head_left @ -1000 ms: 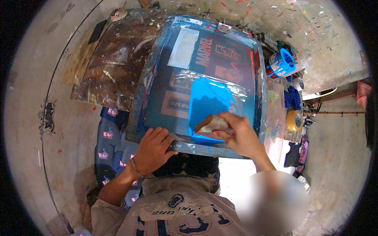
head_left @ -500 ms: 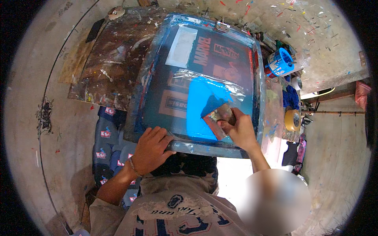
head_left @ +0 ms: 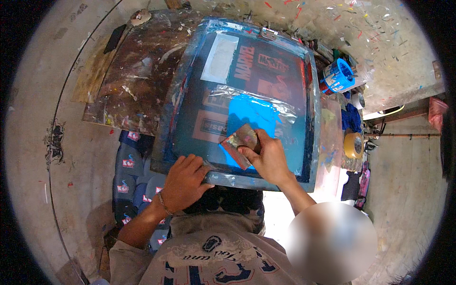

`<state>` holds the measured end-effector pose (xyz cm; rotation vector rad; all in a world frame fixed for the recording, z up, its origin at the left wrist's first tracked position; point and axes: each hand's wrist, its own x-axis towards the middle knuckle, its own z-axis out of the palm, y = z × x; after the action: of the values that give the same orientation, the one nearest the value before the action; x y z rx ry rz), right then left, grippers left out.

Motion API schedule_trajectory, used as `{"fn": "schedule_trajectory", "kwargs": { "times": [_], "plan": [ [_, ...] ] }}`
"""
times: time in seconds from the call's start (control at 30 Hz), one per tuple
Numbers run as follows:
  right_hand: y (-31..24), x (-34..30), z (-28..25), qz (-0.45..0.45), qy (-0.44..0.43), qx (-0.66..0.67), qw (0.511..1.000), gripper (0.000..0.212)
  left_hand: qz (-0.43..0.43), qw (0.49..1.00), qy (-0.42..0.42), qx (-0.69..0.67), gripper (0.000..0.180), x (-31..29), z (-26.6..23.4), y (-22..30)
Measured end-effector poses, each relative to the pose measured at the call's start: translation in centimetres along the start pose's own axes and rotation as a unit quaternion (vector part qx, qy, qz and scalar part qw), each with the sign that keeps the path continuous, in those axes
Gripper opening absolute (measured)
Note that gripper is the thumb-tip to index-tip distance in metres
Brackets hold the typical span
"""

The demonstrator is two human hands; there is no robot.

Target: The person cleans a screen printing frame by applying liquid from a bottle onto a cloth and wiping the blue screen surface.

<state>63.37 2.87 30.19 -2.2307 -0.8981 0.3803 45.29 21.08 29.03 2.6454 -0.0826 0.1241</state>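
Note:
A screen printing frame (head_left: 237,181) lies tilted a little in front of me, its mesh marked with several pale designs. My left hand (head_left: 186,183) grips its near left rail, fingers over the top and thumb toward the near side. In my right hand (head_left: 270,159) is a paint-stained squeegee (head_left: 234,148), its blade down on the mesh near the front. Bright blue ink (head_left: 254,110) covers a rectangular patch beyond the squeegee, and some shows beneath the blade. Clear tape (head_left: 237,90) crosses the mesh above that patch, and a whitish sheet (head_left: 220,58) is stuck at the far left.
A paint-spattered board (head_left: 137,76) is left of the frame. To the right stand a blue ink tub (head_left: 337,76), a crumpled blue cloth (head_left: 351,117) and a tan tape roll (head_left: 353,145). Several printed dark grey pieces (head_left: 127,164) lie below on the left.
My right hand has drawn the squeegee to the left and slightly nearer, uncovering the mesh at the patch's right side. The left hand stays on the rail.

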Motion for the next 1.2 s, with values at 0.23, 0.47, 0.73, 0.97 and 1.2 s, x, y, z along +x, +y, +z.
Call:
{"fn": "schedule_trajectory", "kwargs": {
  "times": [0.23, 0.47, 0.73, 0.97, 1.2],
  "plan": [
    [-0.2, 1.4, -2.0, -0.09, -0.137, 0.027, 0.986, 0.037, -0.005, 1.0, -0.006, -0.014, 0.049, -0.1, -0.1, 0.0],
    [0.3, 2.1, -3.2, -0.148, -0.209, -0.002, 0.967, 0.036, -0.01, 1.0, -0.017, -0.002, 0.05, 0.0, -0.1, 0.0],
    [2.7, 3.1, -5.5, -0.081, -0.325, 0.021, 0.942, 0.033, -0.003, 1.0, 0.01, -0.014, 0.044, 0.1, 0.4, 0.0],
    [5.9, 3.2, -8.8, 0.087, -0.282, 0.296, 0.908, 0.035, -0.006, 1.0, -0.003, 0.015, 0.045, 0.1, 1.0, -0.2],
    [8.8, -0.4, -10.3, 0.127, -0.135, 0.479, 0.858, 0.042, 0.008, 1.0, 0.017, 0.011, 0.048, 0.2, 1.4, -0.5]
  ]
}}
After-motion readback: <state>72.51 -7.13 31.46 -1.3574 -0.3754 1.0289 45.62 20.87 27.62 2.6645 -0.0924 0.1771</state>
